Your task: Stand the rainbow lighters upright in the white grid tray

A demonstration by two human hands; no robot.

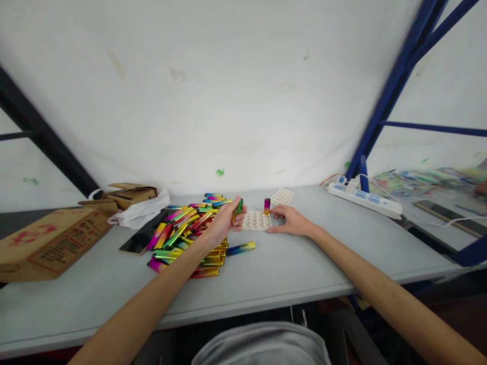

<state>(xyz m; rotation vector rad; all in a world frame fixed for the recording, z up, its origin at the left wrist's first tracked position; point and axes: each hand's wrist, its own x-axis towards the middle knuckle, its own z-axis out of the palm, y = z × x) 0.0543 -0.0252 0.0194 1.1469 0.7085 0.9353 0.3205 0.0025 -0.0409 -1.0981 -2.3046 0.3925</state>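
Clasping tube (237,211), left fingers (239,219) curled, right (280,209) parted

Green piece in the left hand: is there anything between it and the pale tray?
Only fingers of the left hand show between the green piece and the pale tray. The purple-gold piece stands at the tray's far right corner.

Standing lighter (267,206): black top, magenta fading to gold. Held lighter (237,212): green into gold. Loose lighter (242,248): blue into yellow. Tray (256,221): uniform cream. Table (289,274): pale grey. Carton (57,243): brown, red and dark print. Power strip (365,197): white, blue sections.
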